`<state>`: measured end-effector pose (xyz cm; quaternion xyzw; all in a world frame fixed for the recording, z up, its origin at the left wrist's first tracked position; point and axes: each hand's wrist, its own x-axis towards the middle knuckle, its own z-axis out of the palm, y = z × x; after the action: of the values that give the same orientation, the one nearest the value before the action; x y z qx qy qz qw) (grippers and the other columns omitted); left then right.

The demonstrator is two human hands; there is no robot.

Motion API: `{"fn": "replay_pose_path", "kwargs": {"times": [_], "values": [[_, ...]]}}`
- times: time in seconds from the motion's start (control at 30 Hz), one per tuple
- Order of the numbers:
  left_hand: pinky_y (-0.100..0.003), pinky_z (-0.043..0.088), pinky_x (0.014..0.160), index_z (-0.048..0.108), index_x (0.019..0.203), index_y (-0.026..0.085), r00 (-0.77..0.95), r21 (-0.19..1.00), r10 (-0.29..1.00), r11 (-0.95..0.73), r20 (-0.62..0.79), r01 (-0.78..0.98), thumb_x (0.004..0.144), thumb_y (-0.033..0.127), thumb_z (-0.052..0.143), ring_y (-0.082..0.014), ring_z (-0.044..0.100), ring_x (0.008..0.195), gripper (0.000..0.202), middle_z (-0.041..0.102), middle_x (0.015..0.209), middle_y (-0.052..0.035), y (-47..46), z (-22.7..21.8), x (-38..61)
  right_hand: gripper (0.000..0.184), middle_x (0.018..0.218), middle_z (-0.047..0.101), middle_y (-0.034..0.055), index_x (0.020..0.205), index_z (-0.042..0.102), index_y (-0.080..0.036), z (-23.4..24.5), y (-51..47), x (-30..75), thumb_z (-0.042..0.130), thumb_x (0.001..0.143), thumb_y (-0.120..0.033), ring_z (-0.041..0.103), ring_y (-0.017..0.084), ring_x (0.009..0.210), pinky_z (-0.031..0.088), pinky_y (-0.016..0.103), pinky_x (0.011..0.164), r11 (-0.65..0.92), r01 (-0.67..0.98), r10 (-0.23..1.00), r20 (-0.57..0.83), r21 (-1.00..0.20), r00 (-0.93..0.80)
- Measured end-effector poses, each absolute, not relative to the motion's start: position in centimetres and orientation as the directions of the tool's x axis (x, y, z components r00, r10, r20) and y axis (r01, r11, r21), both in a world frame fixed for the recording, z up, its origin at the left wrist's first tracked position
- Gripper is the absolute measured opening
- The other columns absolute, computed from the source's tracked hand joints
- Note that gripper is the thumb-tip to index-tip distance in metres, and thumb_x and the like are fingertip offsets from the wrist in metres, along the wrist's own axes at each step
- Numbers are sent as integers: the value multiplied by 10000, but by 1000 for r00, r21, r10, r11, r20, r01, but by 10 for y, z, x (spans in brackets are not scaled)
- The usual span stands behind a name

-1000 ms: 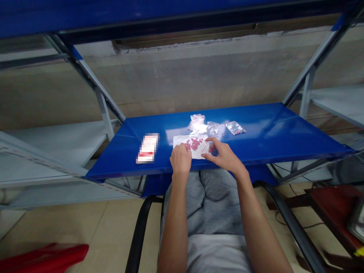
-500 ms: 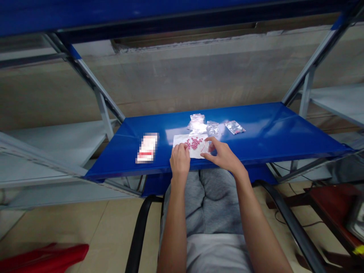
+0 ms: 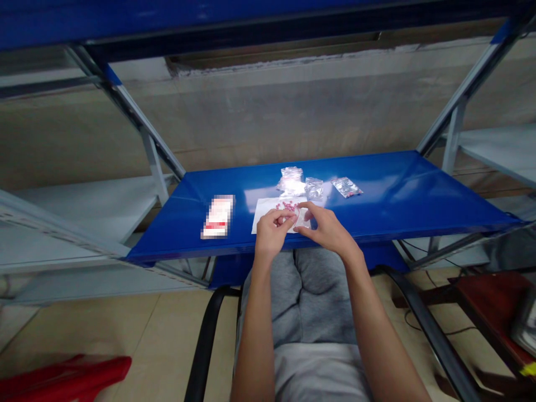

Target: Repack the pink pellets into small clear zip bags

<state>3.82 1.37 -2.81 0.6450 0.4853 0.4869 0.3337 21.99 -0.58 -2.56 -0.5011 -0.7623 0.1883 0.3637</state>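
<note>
Small pink beads [image 3: 288, 206] lie in a loose pile on a white sheet of paper [image 3: 262, 209] near the table's front edge. Over the paper, my left hand [image 3: 272, 228] is closed in a pinch; whatever its fingertips hold is too small to make out. My right hand [image 3: 320, 223] curves its thumb and forefinger around a small clear zip bag [image 3: 302, 216] with a reddish line along its mouth. The left fingertips are close to that mouth, and I cannot tell whether they touch it.
Behind the paper lie a stack of clear bags [image 3: 291, 180] and another clear bag [image 3: 314, 188]. A further bag [image 3: 346, 187] sits to the right. On the left is a blurred-out white and red item [image 3: 218, 216]. The blue table [image 3: 397, 195] has metal uprights at both sides.
My left hand has moved right, from the left side of the beads to the bag's mouth, and now covers part of the pile. The right hand has stayed nearly still.
</note>
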Motion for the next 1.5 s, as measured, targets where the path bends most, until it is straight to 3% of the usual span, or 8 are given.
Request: {"fn": "replay_pose_path", "kwargs": {"times": [0.1,0.37,0.5,0.67,0.8,1.07,1.27,1.5], "values": [[-259,391,614,843,844,193,76,963,980,-196,185,186,731,286,831,-122,508,633,148,628,647,11,15,-29,30,524,1054,735,82,1331,595,-208,-22,-7,219,763,852,-337,694,261,938,491,392,892,457,587,888,385,-668,-252],[-356,561,905,849,943,186,152,993,986,-85,72,78,768,271,791,-240,733,962,204,818,1001,-88,11,-22,23,544,1137,743,88,1325,601,-207,-20,-8,214,789,836,-354,704,252,979,493,389,933,470,529,882,391,-707,-261],[-347,566,875,833,1021,192,26,940,985,-171,171,296,864,274,705,-224,728,927,219,813,1020,-79,16,-24,13,536,1093,741,77,1323,600,-218,-20,-8,216,782,836,-351,698,252,962,490,384,927,446,552,894,376,-704,-243],[-330,536,842,818,1004,187,-91,714,977,-77,194,696,841,232,740,-193,688,780,187,783,916,-72,22,-37,8,512,983,728,52,1301,610,-221,-20,-7,219,776,836,-357,693,245,914,490,360,890,417,566,908,359,-711,-218],[-322,514,876,807,992,203,-99,620,971,-59,217,782,878,269,709,-228,688,936,164,746,944,-79,21,-41,16,519,975,724,51,1300,609,-201,-20,-7,220,789,831,-335,697,238,897,488,348,872,402,570,915,342,-717,-214],[-308,480,774,833,940,272,-121,568,975,-5,184,823,864,309,715,-219,631,832,146,661,860,-57,20,-32,20,526,982,726,55,1305,600,-214,-23,-7,224,787,837,-366,691,248,911,484,362,872,391,588,920,327,-708,-217],[-312,480,778,810,882,218,-139,583,957,-37,254,812,867,290,691,-217,627,826,140,657,863,-69,19,-30,20,521,991,724,60,1304,603,-211,-26,-5,224,782,834,-347,686,243,900,486,362,875,392,595,919,331,-702,-214],[-254,462,664,806,899,185,88,810,953,-294,291,506,833,284,722,-129,566,656,146,691,800,-24,7,-11,26,535,1070,735,69,1326,587,-225,-23,-7,217,774,838,-342,689,245,940,482,375,911,429,565,903,354,-705,-245]]}}
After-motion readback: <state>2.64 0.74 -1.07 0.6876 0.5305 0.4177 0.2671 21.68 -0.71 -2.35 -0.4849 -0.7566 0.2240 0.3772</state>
